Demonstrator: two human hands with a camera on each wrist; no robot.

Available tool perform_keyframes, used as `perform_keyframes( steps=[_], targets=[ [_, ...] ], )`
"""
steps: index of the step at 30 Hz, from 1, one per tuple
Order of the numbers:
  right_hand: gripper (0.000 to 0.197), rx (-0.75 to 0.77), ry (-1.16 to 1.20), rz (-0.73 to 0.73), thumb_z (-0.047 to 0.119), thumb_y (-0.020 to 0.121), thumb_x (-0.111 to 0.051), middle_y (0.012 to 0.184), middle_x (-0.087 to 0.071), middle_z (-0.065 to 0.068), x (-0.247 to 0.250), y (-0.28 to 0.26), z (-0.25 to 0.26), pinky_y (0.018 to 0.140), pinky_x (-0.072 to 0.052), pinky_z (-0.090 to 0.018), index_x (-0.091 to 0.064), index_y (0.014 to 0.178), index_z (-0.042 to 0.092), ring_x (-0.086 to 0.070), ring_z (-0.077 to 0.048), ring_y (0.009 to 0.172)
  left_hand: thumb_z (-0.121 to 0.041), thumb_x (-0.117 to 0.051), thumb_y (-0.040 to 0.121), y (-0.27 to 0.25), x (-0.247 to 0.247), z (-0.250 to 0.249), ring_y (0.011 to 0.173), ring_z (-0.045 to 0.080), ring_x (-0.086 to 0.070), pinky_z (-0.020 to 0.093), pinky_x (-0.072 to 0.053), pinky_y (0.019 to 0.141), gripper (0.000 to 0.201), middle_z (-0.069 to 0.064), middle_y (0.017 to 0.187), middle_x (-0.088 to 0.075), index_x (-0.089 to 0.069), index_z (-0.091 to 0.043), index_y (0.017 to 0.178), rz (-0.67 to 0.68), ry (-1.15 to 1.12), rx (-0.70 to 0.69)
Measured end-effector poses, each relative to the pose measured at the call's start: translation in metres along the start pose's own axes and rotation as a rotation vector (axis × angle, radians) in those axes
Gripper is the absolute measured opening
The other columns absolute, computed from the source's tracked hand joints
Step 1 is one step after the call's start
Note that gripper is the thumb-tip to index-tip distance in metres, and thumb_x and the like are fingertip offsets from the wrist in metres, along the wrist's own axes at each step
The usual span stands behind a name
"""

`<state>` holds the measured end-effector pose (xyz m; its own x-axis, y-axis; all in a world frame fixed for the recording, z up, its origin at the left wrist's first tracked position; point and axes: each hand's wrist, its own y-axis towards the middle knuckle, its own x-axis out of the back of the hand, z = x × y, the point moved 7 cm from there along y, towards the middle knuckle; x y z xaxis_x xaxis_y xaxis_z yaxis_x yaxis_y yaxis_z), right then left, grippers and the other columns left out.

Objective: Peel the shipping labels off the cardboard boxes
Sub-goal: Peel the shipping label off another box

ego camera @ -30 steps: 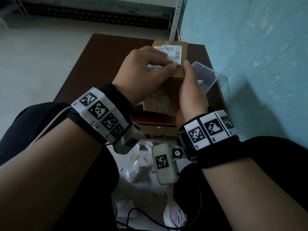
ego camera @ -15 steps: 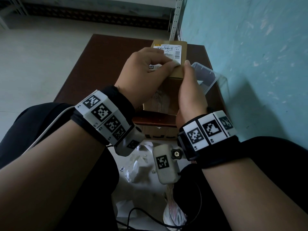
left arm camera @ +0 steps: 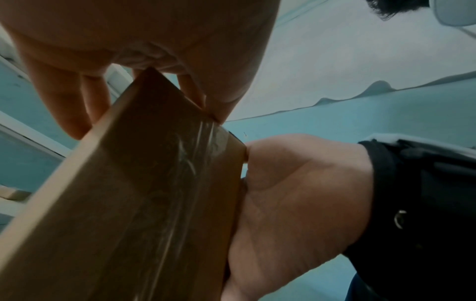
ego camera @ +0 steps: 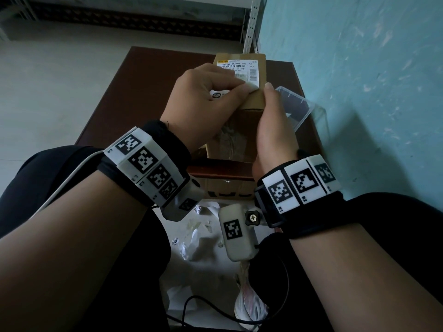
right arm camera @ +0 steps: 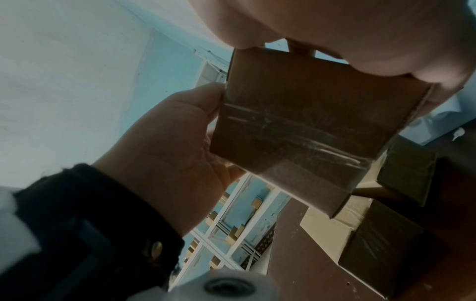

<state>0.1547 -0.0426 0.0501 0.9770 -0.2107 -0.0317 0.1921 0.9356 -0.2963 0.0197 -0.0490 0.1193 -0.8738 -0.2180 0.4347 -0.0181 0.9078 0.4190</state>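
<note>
Two hands: both on one cardboard box [ego camera: 251, 101] held up above the brown table [ego camera: 115, 97].
Left hand [ego camera: 203, 101]: lies over the box's top face, fingers curled; thumb and forefinger pinch the lifted near-right corner of the shipping label [ego camera: 242, 68].
Right hand [ego camera: 271, 130]: flat against the box's right side, fingers straight and pressed together, thumb tip at the top edge just beside the pinched corner.
Shipping label: white, with barcodes, stuck to the box's top face; its far part lies flat, its near part is hidden under the left hand.
Box end: facing the person, crossed by clear tape [right arm camera: 304, 134].
Clear plastic container [ego camera: 294, 109]: on the table to the right of the box, partly hidden behind the right hand.
Other cardboard boxes [right arm camera: 386, 234]: below the held box, at the table's near edge.
Paper scraps [ego camera: 194, 245]: scattered on the floor between the person's knees, beside a black cable [ego camera: 215, 310].
Wall [ego camera: 359, 80]: teal, close on the right.
Metal shelving [ego camera: 251, 22]: at the far side, by the wall.
Wrist bands [ego camera: 148, 164]: black, carrying square black-and-white markers.
</note>
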Motion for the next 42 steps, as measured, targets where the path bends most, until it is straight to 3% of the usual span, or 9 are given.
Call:
perform_keyframes(
  steps=[5, 12, 18, 23, 28, 32, 34, 37, 42],
  targets=[
    [0.081, 0.017, -0.007, 0.003, 0.077, 0.075, -0.044, 0.131, -0.074, -0.003, -0.0001, 0.0009, -0.0007, 0.108, -0.055, -0.053, -0.071, 0.138, 0.033, -0.070, -0.027, 0.121, -0.037, -0.068, 0.095, 0.0008, 0.0001, 0.0012, 0.109, -0.004, -0.061, 0.006, -0.045, 0.089, 0.016, -0.011, 0.110, -0.068, -0.075, -0.032, 0.108, -0.029, -0.017, -0.007],
    [0.080, 0.014, -0.019, 0.016, 0.076, 0.077, -0.043, 0.127, -0.075, -0.004, -0.0009, -0.0001, -0.0003, 0.108, -0.055, -0.053, -0.071, 0.137, 0.031, -0.071, -0.026, 0.118, -0.033, -0.068, 0.095, 0.0006, 0.0006, 0.0018, 0.105, -0.007, -0.061, 0.005, -0.046, 0.088, 0.013, -0.021, 0.101, -0.064, -0.068, -0.044, 0.101, -0.042, -0.030, -0.010],
    [0.084, 0.017, -0.001, 0.023, 0.077, 0.075, -0.043, 0.130, -0.074, -0.005, -0.0032, 0.0010, -0.0011, 0.110, -0.053, -0.053, -0.069, 0.140, 0.031, -0.069, -0.027, 0.122, -0.034, -0.068, 0.095, 0.0011, -0.0002, 0.0024, 0.103, -0.009, -0.060, 0.004, -0.045, 0.088, 0.013, -0.020, 0.102, -0.063, -0.067, -0.042, 0.105, -0.027, -0.030, -0.015],
    [0.082, 0.011, 0.016, 0.017, 0.075, 0.076, -0.045, 0.129, -0.075, -0.004, -0.0020, 0.0011, -0.0014, 0.109, -0.055, -0.052, -0.070, 0.139, 0.030, -0.070, -0.026, 0.120, -0.033, -0.068, 0.095, 0.0011, -0.0001, 0.0015, 0.107, -0.005, -0.062, 0.009, -0.047, 0.092, 0.013, -0.019, 0.102, -0.064, -0.068, -0.042, 0.104, -0.040, -0.033, -0.021],
    [0.080, 0.027, 0.022, 0.015, 0.075, 0.077, -0.044, 0.129, -0.075, -0.003, -0.0022, 0.0011, -0.0011, 0.109, -0.055, -0.052, -0.071, 0.138, 0.032, -0.071, -0.025, 0.120, -0.032, -0.067, 0.096, 0.0015, -0.0006, 0.0012, 0.103, -0.011, -0.059, 0.006, -0.045, 0.090, 0.013, -0.028, 0.097, -0.060, -0.068, -0.041, 0.105, -0.031, -0.020, -0.021],
    [0.079, 0.035, 0.014, 0.013, 0.075, 0.078, -0.045, 0.128, -0.076, -0.002, -0.0020, 0.0004, -0.0010, 0.109, -0.055, -0.051, -0.072, 0.138, 0.032, -0.071, -0.024, 0.119, -0.032, -0.068, 0.096, 0.0015, 0.0008, 0.0012, 0.100, -0.013, -0.059, 0.003, -0.043, 0.088, 0.013, -0.026, 0.098, -0.060, -0.067, -0.040, 0.106, -0.041, -0.019, -0.021],
    [0.075, 0.038, 0.007, 0.017, 0.074, 0.084, -0.045, 0.130, -0.075, -0.003, -0.0015, -0.0001, 0.0006, 0.110, -0.055, -0.050, -0.070, 0.140, 0.031, -0.071, -0.024, 0.120, -0.032, -0.068, 0.096, 0.0016, 0.0006, 0.0016, 0.101, -0.011, -0.059, 0.002, -0.043, 0.088, 0.013, -0.022, 0.101, -0.062, -0.068, -0.040, 0.105, -0.039, -0.022, -0.013],
    [0.058, 0.040, -0.019, 0.022, 0.064, 0.106, -0.043, 0.131, -0.073, -0.005, 0.0001, 0.0000, 0.0020, 0.111, -0.054, -0.050, -0.067, 0.144, 0.027, -0.070, -0.024, 0.120, -0.033, -0.068, 0.096, 0.0022, 0.0008, 0.0033, 0.104, -0.009, -0.060, 0.003, -0.044, 0.089, 0.012, -0.022, 0.102, -0.063, -0.069, -0.041, 0.105, -0.041, -0.025, -0.005],
    [0.055, 0.040, -0.006, 0.017, 0.062, 0.108, -0.044, 0.130, -0.075, -0.004, 0.0013, -0.0004, 0.0010, 0.110, -0.056, -0.049, -0.069, 0.142, 0.026, -0.070, -0.023, 0.119, -0.032, -0.068, 0.096, 0.0022, 0.0008, 0.0046, 0.107, -0.006, -0.061, 0.006, -0.045, 0.091, 0.013, -0.024, 0.100, -0.063, -0.072, -0.036, 0.108, -0.040, -0.017, -0.007]
  ],
)
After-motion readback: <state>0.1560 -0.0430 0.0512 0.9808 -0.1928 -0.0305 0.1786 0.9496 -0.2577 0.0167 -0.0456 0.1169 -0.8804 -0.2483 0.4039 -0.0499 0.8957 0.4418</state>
